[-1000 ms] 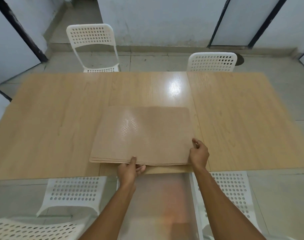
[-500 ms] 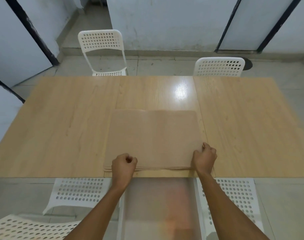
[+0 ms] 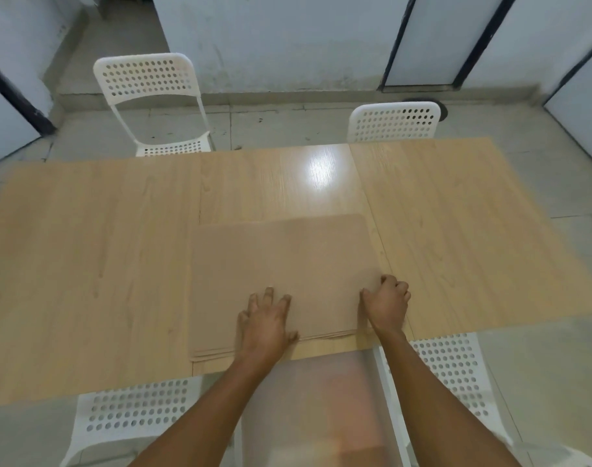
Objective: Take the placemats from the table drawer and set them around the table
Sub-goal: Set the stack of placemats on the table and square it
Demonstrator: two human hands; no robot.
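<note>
A stack of tan placemats (image 3: 288,267) lies flat on the light wooden table (image 3: 95,264), near its front edge at the middle. My left hand (image 3: 266,323) rests flat on the stack's front edge with fingers spread. My right hand (image 3: 387,305) is curled at the stack's front right corner, fingers gripping the edge of the mats. Below the table edge, between my arms, the pale drawer (image 3: 321,399) stands pulled out; its inside looks blurred.
Two white perforated chairs stand at the far side, one at the left (image 3: 149,96) and one at the right (image 3: 394,121). Two more white chairs sit at the near side, left (image 3: 129,412) and right (image 3: 453,369) of the drawer. White walls with dark door frames lie behind.
The stack was lowered flat onto the table. My left hand went from under the front edge, to a fist, to flat on top. My right hand stayed at the corner.
</note>
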